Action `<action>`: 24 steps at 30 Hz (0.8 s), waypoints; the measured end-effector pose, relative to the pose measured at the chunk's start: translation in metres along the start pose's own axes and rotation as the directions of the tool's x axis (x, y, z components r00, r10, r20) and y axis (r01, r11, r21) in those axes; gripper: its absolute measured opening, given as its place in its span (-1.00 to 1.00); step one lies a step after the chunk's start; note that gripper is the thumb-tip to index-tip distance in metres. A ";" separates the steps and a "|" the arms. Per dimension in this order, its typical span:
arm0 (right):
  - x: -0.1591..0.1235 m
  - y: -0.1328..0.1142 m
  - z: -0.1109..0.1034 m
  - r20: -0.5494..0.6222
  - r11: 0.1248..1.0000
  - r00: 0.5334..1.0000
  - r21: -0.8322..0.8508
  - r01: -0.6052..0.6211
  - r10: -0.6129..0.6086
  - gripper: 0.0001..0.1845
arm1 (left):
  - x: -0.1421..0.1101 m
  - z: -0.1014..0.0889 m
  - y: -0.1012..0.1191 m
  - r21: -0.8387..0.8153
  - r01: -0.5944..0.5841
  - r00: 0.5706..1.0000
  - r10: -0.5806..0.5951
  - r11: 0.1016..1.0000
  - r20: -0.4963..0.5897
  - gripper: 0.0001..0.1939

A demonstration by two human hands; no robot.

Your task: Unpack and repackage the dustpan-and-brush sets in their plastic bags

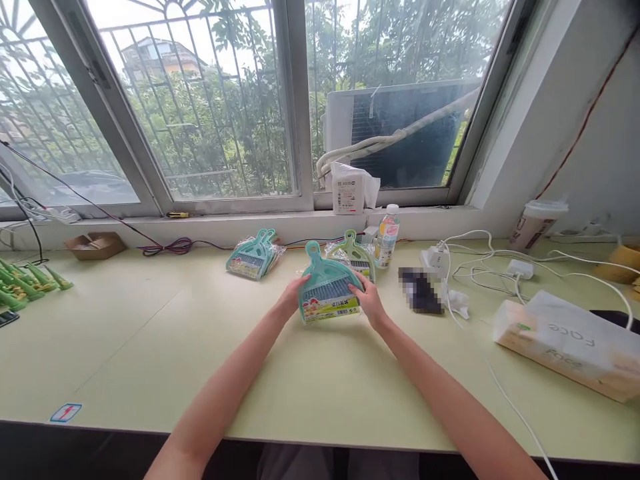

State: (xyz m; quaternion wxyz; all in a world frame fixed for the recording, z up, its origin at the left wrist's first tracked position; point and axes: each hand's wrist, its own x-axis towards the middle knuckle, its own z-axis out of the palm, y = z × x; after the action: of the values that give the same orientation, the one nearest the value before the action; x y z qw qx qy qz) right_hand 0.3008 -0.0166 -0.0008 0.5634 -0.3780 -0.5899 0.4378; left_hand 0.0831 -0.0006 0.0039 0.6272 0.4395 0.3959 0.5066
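A teal mini dustpan and brush set point(327, 287) in clear wrapping lies on the pale green table point(150, 347), its handle pointing away from me. My left hand point(291, 297) grips its left edge. My right hand point(369, 300) grips its right edge. Just behind it sits a light green set point(354, 253) of the same kind. A small pile of more teal sets point(254, 257) lies further left near the window sill.
A small drink bottle point(387, 236), a tissue pack point(350, 189), white chargers with cables point(480, 267), a cup point(536, 223) and a long tissue pack point(570, 343) fill the right side. Green items point(25, 283) and a small cardboard box point(95, 245) lie at the left.
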 end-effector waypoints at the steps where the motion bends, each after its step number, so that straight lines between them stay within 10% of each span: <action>1: 0.002 0.000 -0.005 -0.031 0.998 0.999 -0.056 0.031 -0.033 -0.51 | 0.003 0.001 -0.004 0.012 0.056 0.997 -0.057 0.998 0.045 -0.60; 10: -0.021 -0.003 0.019 -0.032 0.727 0.921 -0.625 0.284 -0.388 -0.73 | -0.016 -0.010 -0.014 -0.183 -0.050 0.977 0.011 0.982 -0.212 -0.74; 13: -0.023 -0.005 0.029 0.086 0.892 0.993 -0.438 0.112 -0.082 -0.57 | -0.017 -0.006 -0.011 -0.286 -0.115 0.972 0.048 0.951 -0.231 -0.81; 16: -0.019 -0.001 0.033 0.152 0.963 0.966 -0.201 -0.179 0.211 -0.50 | -0.021 -0.003 -0.010 -0.320 -0.150 0.977 0.090 0.935 -0.194 -0.68; 24: -0.005 0.015 0.018 -0.060 0.929 0.958 0.270 -0.253 0.279 -0.61 | -0.034 -0.001 -0.005 0.017 -0.011 0.976 0.007 1.000 0.218 -0.46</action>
State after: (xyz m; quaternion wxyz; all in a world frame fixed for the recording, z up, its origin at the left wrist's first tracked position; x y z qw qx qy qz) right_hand 0.2823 -0.0183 -0.0163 0.5715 -0.3984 -0.4426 0.5646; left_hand 0.0774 -0.0344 0.0005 0.6606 0.4999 0.3274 0.4545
